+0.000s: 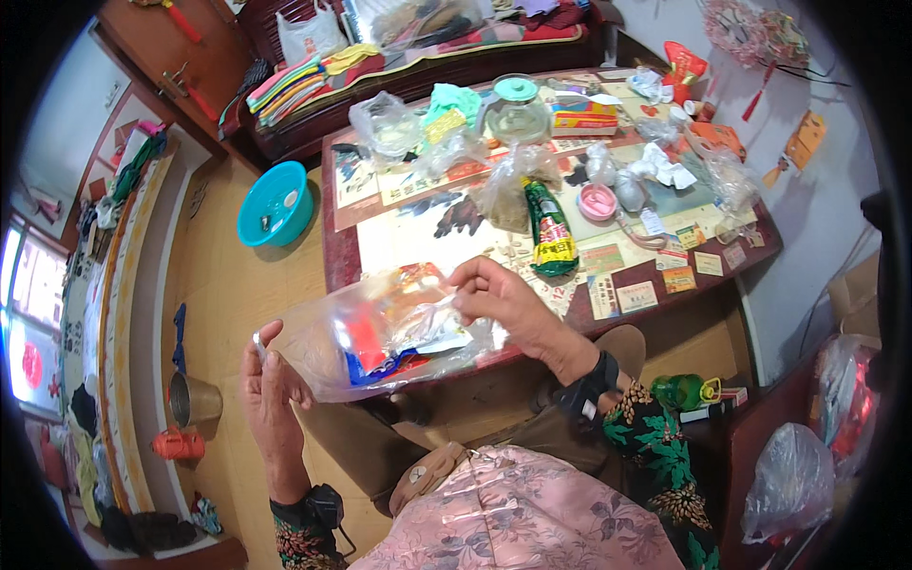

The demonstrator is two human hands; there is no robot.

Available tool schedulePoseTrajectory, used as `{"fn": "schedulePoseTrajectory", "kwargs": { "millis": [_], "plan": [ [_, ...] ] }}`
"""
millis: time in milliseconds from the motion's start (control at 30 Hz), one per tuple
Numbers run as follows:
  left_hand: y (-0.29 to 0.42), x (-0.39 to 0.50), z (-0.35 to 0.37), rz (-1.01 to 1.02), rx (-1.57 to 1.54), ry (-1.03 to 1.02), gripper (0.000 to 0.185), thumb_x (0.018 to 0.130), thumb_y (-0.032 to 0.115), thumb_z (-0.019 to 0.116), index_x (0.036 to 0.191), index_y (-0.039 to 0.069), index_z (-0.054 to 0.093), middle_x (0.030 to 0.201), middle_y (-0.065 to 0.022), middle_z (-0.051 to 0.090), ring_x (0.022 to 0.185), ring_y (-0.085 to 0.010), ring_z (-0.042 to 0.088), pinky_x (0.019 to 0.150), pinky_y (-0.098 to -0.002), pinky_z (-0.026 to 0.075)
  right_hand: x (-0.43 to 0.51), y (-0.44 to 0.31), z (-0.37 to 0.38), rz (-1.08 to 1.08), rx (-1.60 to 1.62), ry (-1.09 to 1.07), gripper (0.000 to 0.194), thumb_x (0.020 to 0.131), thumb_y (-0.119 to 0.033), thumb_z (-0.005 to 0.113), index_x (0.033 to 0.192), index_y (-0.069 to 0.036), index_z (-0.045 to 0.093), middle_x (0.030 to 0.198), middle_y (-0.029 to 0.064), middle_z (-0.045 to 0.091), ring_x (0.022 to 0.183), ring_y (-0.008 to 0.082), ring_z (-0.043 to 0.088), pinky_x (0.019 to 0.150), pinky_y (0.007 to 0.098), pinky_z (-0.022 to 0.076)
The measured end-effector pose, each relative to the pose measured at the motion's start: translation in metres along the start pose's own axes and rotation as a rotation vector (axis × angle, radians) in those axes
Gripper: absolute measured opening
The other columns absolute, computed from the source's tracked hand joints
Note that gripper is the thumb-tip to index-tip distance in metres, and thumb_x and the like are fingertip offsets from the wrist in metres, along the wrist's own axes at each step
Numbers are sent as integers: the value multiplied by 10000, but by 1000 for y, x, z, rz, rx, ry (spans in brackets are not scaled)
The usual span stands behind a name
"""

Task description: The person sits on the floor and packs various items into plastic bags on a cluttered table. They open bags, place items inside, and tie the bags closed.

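Observation:
A clear plastic bag (320, 328) stretches between my two hands at the front left edge of the table. Inside it, or seen through it, lie coloured packets, among them a red and blue one (370, 349). At the bag's right end, my right hand (509, 313) pinches the plastic between thumb and fingers. My left hand (274, 392), with a ring on one finger, is at the opposite end, its lower fingers against the bag; its exact grip is partly hidden. Beyond my right hand, a green and yellow packet (552, 231) lies near scattered peanuts (516, 251).
The table (342, 253) also bears knotted plastic bags (509, 189), a lidded glass jar (516, 114), a pink bowl (597, 202) and cards (636, 298). A turquoise basin (274, 203) and a bin (194, 400) stand on the floor at left. An oil bottle (677, 392) is at right.

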State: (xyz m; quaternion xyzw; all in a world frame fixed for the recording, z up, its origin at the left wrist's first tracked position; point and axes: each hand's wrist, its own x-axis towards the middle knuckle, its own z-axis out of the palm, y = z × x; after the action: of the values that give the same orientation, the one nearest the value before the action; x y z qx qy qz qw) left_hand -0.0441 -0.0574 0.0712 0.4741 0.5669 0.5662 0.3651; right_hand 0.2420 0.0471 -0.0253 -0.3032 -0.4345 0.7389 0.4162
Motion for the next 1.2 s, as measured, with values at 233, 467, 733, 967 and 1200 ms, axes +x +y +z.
{"fn": "schedulePoseTrajectory", "kwargs": {
  "millis": [233,467,733,967,1200],
  "plan": [
    [-20,-17,43,-81,20,-355,629,934,6,673,1503,81,415,837,38,538,702,-23,490,609,-176,417,-30,-39,69,-614,-728,-136,163,859,3,634,1016,-41,624,969,126,582,860,300,608,791,362,502],
    [-35,-14,54,365,295,-297,73,914,-35,641,959,21,627,887,-29,606,793,-113,581,694,-246,474,-17,-29,99,-954,-809,-172,173,834,-74,673,988,-48,598,957,134,576,916,334,613,793,421,504],
    [-10,-10,45,84,233,-207,171,1053,169,571,985,36,656,719,19,565,596,-38,471,531,-202,375,7,17,78,-564,-491,-332,353,1013,-314,590,1196,-12,597,1055,155,599,944,320,644,836,394,508],
    [-4,2,31,98,179,-241,239,1079,205,521,937,47,629,713,30,547,586,-27,448,526,-186,347,22,33,77,-699,-539,-368,252,1039,-222,535,1172,-23,614,1162,128,551,1076,255,588,914,375,477],
    [3,9,36,76,321,-159,240,1072,199,533,938,27,634,711,-16,570,609,-80,499,564,-245,413,28,45,73,-279,-81,-413,280,1084,-245,466,1034,-21,626,786,61,610,731,169,635,711,298,501]
  ]
}}
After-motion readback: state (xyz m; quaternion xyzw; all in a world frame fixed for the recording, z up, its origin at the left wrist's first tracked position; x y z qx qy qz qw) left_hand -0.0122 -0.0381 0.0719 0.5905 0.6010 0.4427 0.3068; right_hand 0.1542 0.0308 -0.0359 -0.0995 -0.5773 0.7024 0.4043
